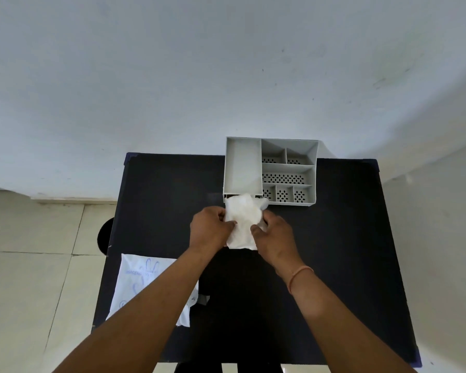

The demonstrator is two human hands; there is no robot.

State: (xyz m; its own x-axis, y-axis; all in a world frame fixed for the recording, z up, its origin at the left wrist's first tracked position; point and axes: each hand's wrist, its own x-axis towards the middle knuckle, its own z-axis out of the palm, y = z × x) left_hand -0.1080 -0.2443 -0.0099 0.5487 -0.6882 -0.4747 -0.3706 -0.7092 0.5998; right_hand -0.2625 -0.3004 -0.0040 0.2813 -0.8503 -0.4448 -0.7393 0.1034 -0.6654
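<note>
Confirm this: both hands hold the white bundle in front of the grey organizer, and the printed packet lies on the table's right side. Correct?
No: the head view shows the printed packet on the left side of the table. The left hand and right hand do hold the white bundle in front of the grey organizer.

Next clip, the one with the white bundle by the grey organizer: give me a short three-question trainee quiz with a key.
1. True or false: the left hand and the right hand both grip the white bundle.
2. Where does the printed packet lie? A: on the floor. B: on the black table, partly under the left forearm. C: on a chair.
3. How many small compartments form the nearest row of the grey organizer?
Key: 1 true; 2 B; 3 three.
</note>
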